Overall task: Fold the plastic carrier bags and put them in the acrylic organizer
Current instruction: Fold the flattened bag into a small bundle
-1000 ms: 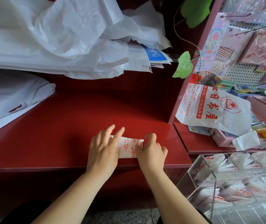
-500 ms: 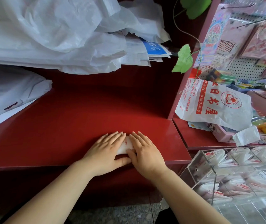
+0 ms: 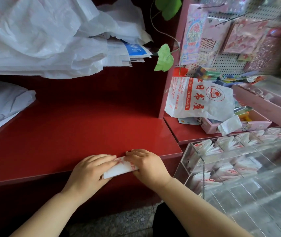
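Note:
A small folded white carrier bag (image 3: 121,168) with red print lies at the front edge of the red counter (image 3: 85,125). My left hand (image 3: 90,171) holds its left end, fingers flat on top and thumb under the near edge. My right hand (image 3: 147,164) grips its right end with curled fingers. To the right, below the counter's level, stands the clear acrylic organizer (image 3: 196,161), its compartments holding several folded bags (image 3: 208,147). An unfolded white bag with red print (image 3: 199,101) lies on the right shelf.
A large heap of white plastic bags (image 3: 42,36) overhangs the back left of the counter, with papers (image 3: 133,50) under it. More white plastic (image 3: 1,101) lies at the left. A pink box (image 3: 239,125), green leaves (image 3: 164,59) and a pegboard of packets (image 3: 221,40) fill the right.
Both hands went from pressing flat on the bag to gripping its ends. The bag has moved toward the counter's front edge and shows more between the hands.

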`<state>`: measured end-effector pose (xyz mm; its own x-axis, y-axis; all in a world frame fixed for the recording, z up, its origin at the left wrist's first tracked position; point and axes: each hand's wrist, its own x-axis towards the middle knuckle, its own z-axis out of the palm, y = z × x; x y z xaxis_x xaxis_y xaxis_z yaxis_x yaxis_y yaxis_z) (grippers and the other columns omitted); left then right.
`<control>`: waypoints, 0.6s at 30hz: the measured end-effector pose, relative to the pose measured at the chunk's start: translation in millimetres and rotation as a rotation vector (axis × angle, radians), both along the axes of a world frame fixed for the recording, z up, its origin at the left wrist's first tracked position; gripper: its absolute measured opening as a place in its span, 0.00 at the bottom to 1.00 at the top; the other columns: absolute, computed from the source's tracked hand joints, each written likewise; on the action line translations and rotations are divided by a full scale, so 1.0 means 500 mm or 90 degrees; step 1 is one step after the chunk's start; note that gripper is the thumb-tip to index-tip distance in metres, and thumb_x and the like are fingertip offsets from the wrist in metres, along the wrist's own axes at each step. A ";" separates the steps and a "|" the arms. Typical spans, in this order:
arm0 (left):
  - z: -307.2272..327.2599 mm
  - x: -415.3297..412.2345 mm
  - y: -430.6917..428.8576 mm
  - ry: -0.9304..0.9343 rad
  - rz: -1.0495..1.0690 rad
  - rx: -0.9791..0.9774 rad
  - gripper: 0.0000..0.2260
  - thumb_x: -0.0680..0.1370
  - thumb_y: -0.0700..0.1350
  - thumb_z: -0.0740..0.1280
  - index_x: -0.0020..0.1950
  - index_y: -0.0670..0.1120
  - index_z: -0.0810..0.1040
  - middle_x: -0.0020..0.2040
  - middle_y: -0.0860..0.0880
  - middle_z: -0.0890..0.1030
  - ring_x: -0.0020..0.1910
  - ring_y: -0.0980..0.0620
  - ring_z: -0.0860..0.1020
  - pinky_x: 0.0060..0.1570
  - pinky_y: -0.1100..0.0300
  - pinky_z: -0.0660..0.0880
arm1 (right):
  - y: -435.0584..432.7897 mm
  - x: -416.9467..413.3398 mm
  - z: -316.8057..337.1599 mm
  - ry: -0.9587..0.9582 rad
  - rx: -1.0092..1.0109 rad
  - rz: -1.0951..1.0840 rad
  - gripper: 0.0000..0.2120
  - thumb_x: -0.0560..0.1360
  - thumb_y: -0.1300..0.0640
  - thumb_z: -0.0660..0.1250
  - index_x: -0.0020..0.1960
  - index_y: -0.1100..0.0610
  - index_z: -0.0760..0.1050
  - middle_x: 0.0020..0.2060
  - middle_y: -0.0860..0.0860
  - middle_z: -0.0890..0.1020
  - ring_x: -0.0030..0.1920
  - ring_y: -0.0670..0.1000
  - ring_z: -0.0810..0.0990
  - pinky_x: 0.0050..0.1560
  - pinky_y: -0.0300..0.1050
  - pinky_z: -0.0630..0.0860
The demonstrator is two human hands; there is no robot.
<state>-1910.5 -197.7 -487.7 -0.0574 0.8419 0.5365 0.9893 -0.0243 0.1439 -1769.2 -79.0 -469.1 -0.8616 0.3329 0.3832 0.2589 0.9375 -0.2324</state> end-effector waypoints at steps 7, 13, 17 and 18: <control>0.089 0.086 0.002 -0.434 0.005 -0.039 0.07 0.65 0.57 0.67 0.40 0.58 0.80 0.35 0.59 0.80 0.40 0.56 0.75 0.38 0.72 0.67 | -0.016 0.093 0.042 0.024 -0.313 -0.033 0.11 0.73 0.60 0.65 0.54 0.58 0.76 0.38 0.52 0.81 0.40 0.50 0.78 0.38 0.37 0.68; 0.138 0.183 0.072 -0.574 -0.056 -0.118 0.04 0.63 0.54 0.74 0.34 0.62 0.80 0.30 0.55 0.80 0.27 0.61 0.74 0.27 0.72 0.66 | 0.023 0.231 0.062 0.152 -0.694 -0.057 0.07 0.73 0.64 0.68 0.41 0.53 0.75 0.29 0.42 0.79 0.31 0.39 0.77 0.33 0.32 0.72; 0.134 0.259 0.150 -0.593 -0.095 -0.178 0.12 0.71 0.43 0.73 0.29 0.58 0.80 0.26 0.55 0.78 0.24 0.62 0.72 0.27 0.72 0.65 | 0.073 0.332 0.047 0.257 -0.807 -0.116 0.07 0.75 0.64 0.65 0.45 0.53 0.78 0.35 0.44 0.84 0.37 0.46 0.81 0.37 0.40 0.78; 0.134 0.278 0.171 -0.581 -0.094 -0.191 0.14 0.72 0.40 0.72 0.29 0.56 0.80 0.26 0.55 0.78 0.25 0.62 0.72 0.27 0.72 0.66 | 0.085 0.358 0.043 0.274 -0.801 -0.139 0.07 0.75 0.65 0.64 0.45 0.54 0.78 0.35 0.45 0.83 0.34 0.45 0.80 0.34 0.37 0.77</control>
<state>-1771.4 -112.2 -420.8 -0.2271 0.9688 0.0995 0.4840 0.0236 0.8748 -1589.9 -36.5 -447.5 -0.6357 0.7698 -0.0569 0.0640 -0.0209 -0.9977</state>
